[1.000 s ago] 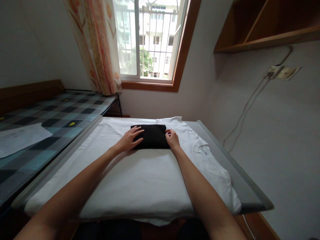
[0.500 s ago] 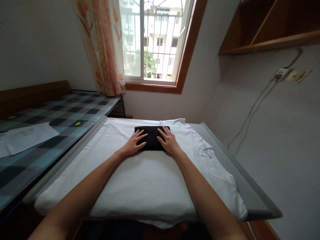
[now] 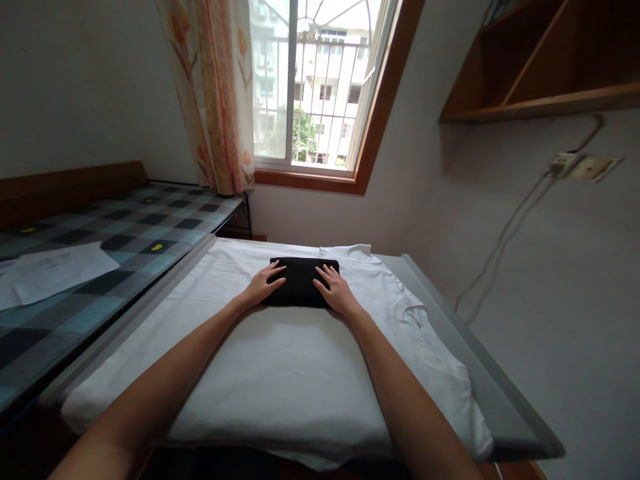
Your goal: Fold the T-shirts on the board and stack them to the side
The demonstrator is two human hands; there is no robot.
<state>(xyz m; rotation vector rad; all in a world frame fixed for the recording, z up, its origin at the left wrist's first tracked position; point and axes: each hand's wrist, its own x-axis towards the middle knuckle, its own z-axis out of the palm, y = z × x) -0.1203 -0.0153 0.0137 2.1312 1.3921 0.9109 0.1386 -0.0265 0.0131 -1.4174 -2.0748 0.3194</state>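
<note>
A folded black cloth (image 3: 301,280) lies at the far end of a table covered with white cloth (image 3: 280,373). My left hand (image 3: 263,285) rests flat on the black cloth's left part, fingers stretched out. On its right part lies my right hand (image 3: 336,291), also flat with fingers spread. Both hands hold nothing. A white T-shirt (image 3: 425,327) is spread on the table's right side, its collar showing.
The grey table edge (image 3: 500,393) runs along the right, near the wall. A bed with a checked cover (image 3: 125,233) and a white paper (image 3: 50,270) stands to the left. A window, a curtain (image 3: 215,93) and a wooden shelf (image 3: 540,67) are beyond.
My right hand went from pinching the black cloth's right end to lying flat on top of it. The left hand stayed on the cloth. The view shifted slightly.
</note>
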